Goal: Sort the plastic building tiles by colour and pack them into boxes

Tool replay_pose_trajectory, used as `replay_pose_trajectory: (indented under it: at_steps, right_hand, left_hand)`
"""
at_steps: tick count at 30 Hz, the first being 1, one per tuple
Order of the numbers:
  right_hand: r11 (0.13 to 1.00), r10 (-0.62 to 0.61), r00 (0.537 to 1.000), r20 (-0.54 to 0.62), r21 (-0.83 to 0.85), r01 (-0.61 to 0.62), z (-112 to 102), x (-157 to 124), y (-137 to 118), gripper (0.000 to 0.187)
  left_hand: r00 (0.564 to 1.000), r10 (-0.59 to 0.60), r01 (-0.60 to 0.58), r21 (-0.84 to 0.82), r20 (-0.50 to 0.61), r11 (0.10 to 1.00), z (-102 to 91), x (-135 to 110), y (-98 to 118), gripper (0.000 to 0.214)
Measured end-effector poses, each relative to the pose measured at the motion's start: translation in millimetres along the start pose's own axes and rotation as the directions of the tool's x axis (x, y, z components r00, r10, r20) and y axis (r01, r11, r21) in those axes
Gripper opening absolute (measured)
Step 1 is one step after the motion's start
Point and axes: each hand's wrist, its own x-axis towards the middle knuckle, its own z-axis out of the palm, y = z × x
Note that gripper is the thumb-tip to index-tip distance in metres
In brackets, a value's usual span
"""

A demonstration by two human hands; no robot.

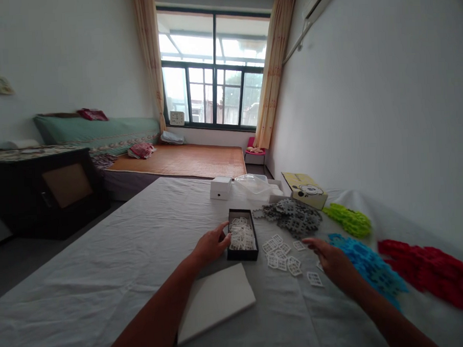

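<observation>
My left hand (212,244) is at the left wall of a small black open box (242,254), its fingers and thumb closed on the rim. White plastic window-shaped lattice pieces (242,234) fill that box in a loose heap. My right hand (330,261) hovers over the table to the right, fingers stretched out and thumb apart. Its fingertips are at the edge of a single white lattice piece (299,245); whether they touch it I cannot tell. Between the box and this hand, several similar white pieces (278,253) lie scattered. Another one (315,279) lies closer to me.
A white flat lid-like panel (217,299) lies in front of the box. Piles of grey (297,216), lime-green (348,219), blue (368,262) and red (431,267) plastic pieces line the right side. Behind stand a white box (220,188), a clear container (252,187) and a yellow box (304,189).
</observation>
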Motion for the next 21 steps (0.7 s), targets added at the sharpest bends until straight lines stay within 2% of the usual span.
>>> replay_pose_trajectory:
  at_steps: [2,4,7,10,14,19,21]
  right_hand:
    - [0.979,-0.039,0.998,0.056,-0.197,0.05,-8.5,-10.1,11.5,0.037]
    - [0.922,-0.044,0.994,0.099,-0.379,0.079,-12.7,-19.7,17.1,0.036]
    - [0.856,-0.022,0.988,0.15,-0.508,0.096,-11.6,-24.7,15.7,0.036]
    - [0.894,-0.019,0.99,0.139,-0.441,0.079,-4.4,-16.4,7.9,0.038]
    - [0.983,-0.066,0.995,0.081,-0.166,0.079,13.4,1.3,1.3,0.038]
    - [0.989,-0.051,0.998,-0.03,-0.141,0.046,50.6,0.2,-1.1,0.041]
    - [0.995,-0.074,0.995,-0.059,-0.068,0.07,63.0,-4.0,-9.3,0.043]
  left_hand:
    - [1.0,-0.008,0.008,-0.001,0.008,1.0,-0.1,0.3,0.4,0.051]
    - [1.0,-0.009,0.009,0.005,0.009,1.0,-0.1,0.6,0.6,0.051]
    - [1.0,-0.011,0.011,0.027,0.002,1.0,0.1,0.6,0.5,0.052]
    - [1.0,-0.019,0.019,0.034,0.005,0.999,0.1,0.2,0.7,0.051]
    - [1.0,-0.03,0.03,0.036,0.006,0.999,-0.7,-0.7,1.6,0.051]
    - [1.0,-0.008,0.008,0.031,0.009,0.999,-1.4,-0.9,1.8,0.051]
    - [1.0,-0.004,0.004,0.031,0.01,1.0,-1.2,-0.8,1.7,0.051]
